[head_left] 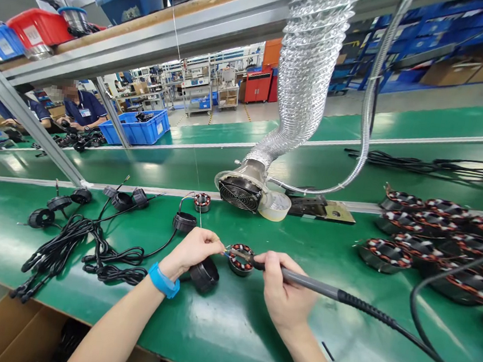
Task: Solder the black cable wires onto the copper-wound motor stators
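Note:
My right hand (285, 292) is closed around a soldering iron (312, 283), its tip over a small stator (240, 260) with copper windings. My left hand (195, 251), with a blue wristband (163, 280), pinches a thin wire at the stator's left edge. Fine coloured wire ends show by the fingertips; which of them are gripped I cannot tell. A thin solder wire (199, 191) hangs from above down to this hand. Just below the left hand lies a black round housing (204, 275) on the green bench. Another black housing (185, 222) and a small stator (202, 202) stand behind.
Black cables (57, 248) with ring housings lie at left. Several larger stators (384, 255) crowd the right. A fume extractor fan (240, 192) under a foil duct (309, 55) and a tape roll (274, 206) stand behind. The iron's cord (416, 303) loops right. People sit far left.

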A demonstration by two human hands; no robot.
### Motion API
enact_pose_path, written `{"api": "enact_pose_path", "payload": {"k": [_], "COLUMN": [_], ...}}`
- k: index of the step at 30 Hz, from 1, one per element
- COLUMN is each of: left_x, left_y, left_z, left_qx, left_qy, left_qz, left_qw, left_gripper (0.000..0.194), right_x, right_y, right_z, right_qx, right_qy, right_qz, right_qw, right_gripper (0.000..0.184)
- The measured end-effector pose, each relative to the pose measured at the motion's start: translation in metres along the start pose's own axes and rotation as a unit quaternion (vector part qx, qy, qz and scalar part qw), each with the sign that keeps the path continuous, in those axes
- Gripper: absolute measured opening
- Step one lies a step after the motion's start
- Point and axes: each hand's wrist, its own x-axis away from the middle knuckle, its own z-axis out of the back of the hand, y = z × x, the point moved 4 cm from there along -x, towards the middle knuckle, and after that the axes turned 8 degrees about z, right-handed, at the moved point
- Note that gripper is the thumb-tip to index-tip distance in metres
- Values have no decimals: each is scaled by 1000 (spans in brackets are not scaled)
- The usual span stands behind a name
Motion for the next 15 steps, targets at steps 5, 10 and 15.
{"api": "enact_pose_path", "payload": {"k": [5,10,15], "left_x": [0,-1,-2], "left_y": [0,-2,-3], "left_z": [-1,0,0], "left_qx": [9,12,3], "left_qy": [-2,-2,-2], "left_qz": [0,0,-1], "left_qw": [1000,1000,1000], "left_gripper": [19,19,19], "right_x": [-2,0,5], "right_y": [0,1,9], "right_z": [-3,-3,-1], "right_qx": [7,-10,-30], "right_qy": [-19,-14,33], "right_qz": [-2,-22,-67], "right_qw": [1000,1000,997], "right_gripper": [35,35,34]}}
